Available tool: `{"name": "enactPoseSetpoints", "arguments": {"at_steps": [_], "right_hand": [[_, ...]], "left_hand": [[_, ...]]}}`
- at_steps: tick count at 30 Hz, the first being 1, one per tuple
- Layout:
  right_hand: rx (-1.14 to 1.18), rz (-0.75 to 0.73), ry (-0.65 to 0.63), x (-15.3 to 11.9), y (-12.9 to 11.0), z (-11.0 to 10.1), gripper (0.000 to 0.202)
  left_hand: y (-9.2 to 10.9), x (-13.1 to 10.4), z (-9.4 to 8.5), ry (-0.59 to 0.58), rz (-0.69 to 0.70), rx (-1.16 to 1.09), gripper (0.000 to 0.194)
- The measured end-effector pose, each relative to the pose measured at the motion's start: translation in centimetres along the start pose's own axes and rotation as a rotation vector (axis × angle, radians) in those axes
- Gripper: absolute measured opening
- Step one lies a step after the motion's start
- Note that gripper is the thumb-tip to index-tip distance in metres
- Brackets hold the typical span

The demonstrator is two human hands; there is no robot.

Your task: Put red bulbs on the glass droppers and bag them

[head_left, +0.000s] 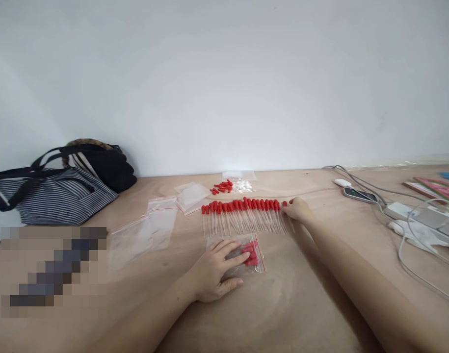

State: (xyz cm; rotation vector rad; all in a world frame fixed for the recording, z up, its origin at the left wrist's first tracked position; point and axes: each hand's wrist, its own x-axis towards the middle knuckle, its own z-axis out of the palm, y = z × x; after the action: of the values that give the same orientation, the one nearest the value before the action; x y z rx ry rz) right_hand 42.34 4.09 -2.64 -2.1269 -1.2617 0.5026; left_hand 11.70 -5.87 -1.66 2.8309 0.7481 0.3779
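Note:
My left hand [222,267] lies with fingers spread on a clear zip bag [260,260] that has several red pieces [250,254] inside. Above it, several clear thin droppers with red tops [242,208] lie side by side in a row. At the right end of that row, my right hand [297,210] is closed at the fingertips on a red-topped dropper [285,204]. Behind the row sits a small heap of loose red caps [222,187], beside several clear thin tubes [243,186].
Flat clear bags [160,223] lie left of the row. A striped bag [69,196] stands at the far left, near a pixelated patch. To the right are a phone-like device [359,195], a power strip [423,215], cables, crumpled white plastic [417,235] and a colourful board [441,191].

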Motion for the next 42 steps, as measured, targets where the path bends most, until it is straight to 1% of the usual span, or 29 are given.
{"name": "enactPoseSetpoints", "arguments": {"at_steps": [2,5,8,10,12,13,14,16,19,23,28,35,39,42], "right_hand": [[0.062,0.031,-0.031,0.0,0.0,-0.4,0.01],[0.212,0.026,-0.112,-0.7,0.4,-2.0,0.01],[0.398,-0.035,-0.216,-2.3,0.6,-3.8,0.015],[0.505,-0.082,-0.268,-3.9,0.5,-4.5,0.018],[0.633,-0.116,-0.298,-5.7,0.3,-4.3,0.021],[0.764,-0.124,-0.314,-6.5,0.2,-4.0,0.023],[0.865,-0.118,-0.318,-7.1,0.2,-3.5,0.026],[0.98,-0.09,-0.298,-8.1,0.3,-2.2,0.03],[1.013,-0.059,-0.275,-8.7,0.9,-0.7,0.034],[1.049,-0.044,-0.307,-9.2,1.1,0.3,0.036],[1.137,0.011,-0.371,-10.2,0.6,0.7,0.03],[1.162,0.046,-0.372,-10.8,0.5,0.6,0.025],[1.156,0.057,-0.399,-11.7,0.1,0.7,0.026],[1.156,0.046,-0.434,-12.4,-0.2,0.9,0.029]], "left_hand": [[0.0,-0.1,0.1,0.019,0.013,0.009,0.049],[-0.1,-0.3,0.3,0.03,0.025,0.017,0.046],[-0.1,-0.3,0.3,0.018,0.031,0.021,0.045],[0.0,-0.3,0.2,0.003,0.028,0.018,0.045],[0.2,-0.2,-0.1,-0.019,0.008,0.009,0.044],[0.4,-0.2,-0.3,-0.031,-0.006,0.003,0.043],[0.5,-0.2,-0.5,-0.041,-0.02,-0.003,0.043],[0.7,-0.1,-0.7,-0.058,-0.046,-0.008,0.042],[0.8,-0.1,-0.7,-0.063,-0.066,-0.012,0.042],[0.7,-0.1,-0.6,-0.051,-0.061,-0.035,0.042],[0.7,-0.1,-0.7,-0.059,-0.08,-0.042,0.042],[0.5,-0.1,-0.4,-0.055,-0.07,-0.059,0.043],[0.3,-0.2,-0.2,-0.039,-0.049,-0.057,0.043],[0.5,-0.2,-0.4,-0.043,-0.06,-0.039,0.043]]}}
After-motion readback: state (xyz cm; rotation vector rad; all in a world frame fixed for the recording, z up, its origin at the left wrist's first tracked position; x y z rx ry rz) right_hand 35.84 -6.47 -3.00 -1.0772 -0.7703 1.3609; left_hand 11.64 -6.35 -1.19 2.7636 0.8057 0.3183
